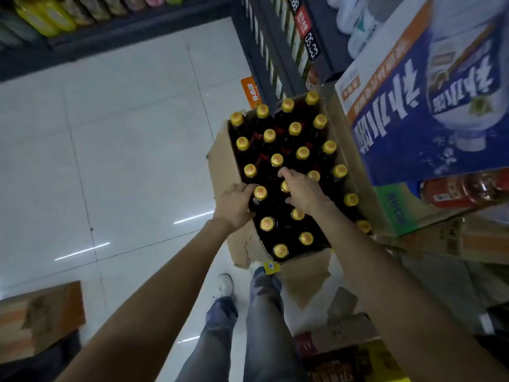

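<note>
Down over the open carton (220, 150), the left hand (235, 205) curls its fingers round the neck of a yellow-capped bottle (260, 193) at the carton's left edge. The right hand (303, 188) arches over the neighbouring bottle (285, 186), thumb and forefinger flanking its cap; gripping or just touching, I cannot tell. Full and dark, these look heavy, slick and breakable, so I'd take each low on the neck and lift straight up out of the packed rows, clear of the blue case (413, 119) alongside.
</note>
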A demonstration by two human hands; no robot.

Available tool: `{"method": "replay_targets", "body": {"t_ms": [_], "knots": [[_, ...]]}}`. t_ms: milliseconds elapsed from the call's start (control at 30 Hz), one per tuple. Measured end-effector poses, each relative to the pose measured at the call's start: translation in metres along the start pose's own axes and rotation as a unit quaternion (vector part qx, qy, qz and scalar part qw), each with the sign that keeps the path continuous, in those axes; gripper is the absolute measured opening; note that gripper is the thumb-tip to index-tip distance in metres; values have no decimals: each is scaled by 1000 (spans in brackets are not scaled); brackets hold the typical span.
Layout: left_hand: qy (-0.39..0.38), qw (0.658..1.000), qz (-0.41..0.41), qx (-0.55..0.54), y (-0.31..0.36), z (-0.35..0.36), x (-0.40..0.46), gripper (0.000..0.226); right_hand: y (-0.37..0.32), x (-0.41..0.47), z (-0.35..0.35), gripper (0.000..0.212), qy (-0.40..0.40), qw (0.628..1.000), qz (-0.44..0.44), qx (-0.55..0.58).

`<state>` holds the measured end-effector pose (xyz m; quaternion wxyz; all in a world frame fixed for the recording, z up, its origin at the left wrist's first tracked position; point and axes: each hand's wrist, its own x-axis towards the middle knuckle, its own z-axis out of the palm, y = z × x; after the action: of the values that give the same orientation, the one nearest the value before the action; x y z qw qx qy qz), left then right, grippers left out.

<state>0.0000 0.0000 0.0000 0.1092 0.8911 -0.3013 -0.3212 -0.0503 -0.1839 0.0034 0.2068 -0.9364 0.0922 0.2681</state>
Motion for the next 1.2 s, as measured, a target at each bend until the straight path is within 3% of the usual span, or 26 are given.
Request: {"method": "replay_targets", "body": {"t_ms": [167, 333, 500, 633, 767, 867, 1000, 1100, 1200], "knots": [[46, 999, 7, -15, 2, 16, 17, 82, 6, 7, 17, 74, -15, 999, 37, 13], [121, 983, -46, -128, -3, 40, 19, 85, 5, 10, 19, 43, 61, 998, 16, 1], [138, 987, 2, -84, -10, 43, 28, 71, -6, -15, -10, 44, 151, 986, 51, 50], [154, 981, 15, -116, -9, 44, 24, 65, -11, -46, -27, 46, 254, 939, 99, 209], [203, 952, 44, -226, 0, 24, 0, 63, -22, -71, -37, 43, 335, 877, 83, 335], [221, 916, 56, -331, 7, -12, -33, 58, -36, -88, -57, 35, 385, 850, 33, 357], [282, 843, 34, -457, 7, -70, -83, 48, -74, -103, -88, 31, 370, 807, -26, 459], [335, 748, -32, -572, -8, -103, -113, 58, -109, -103, -106, 30, 365, 802, -66, 469], [396, 614, -61, -680, -39, -132, -129, 54, -148, -90, -121, 26, 353, 781, -94, 506]]}}
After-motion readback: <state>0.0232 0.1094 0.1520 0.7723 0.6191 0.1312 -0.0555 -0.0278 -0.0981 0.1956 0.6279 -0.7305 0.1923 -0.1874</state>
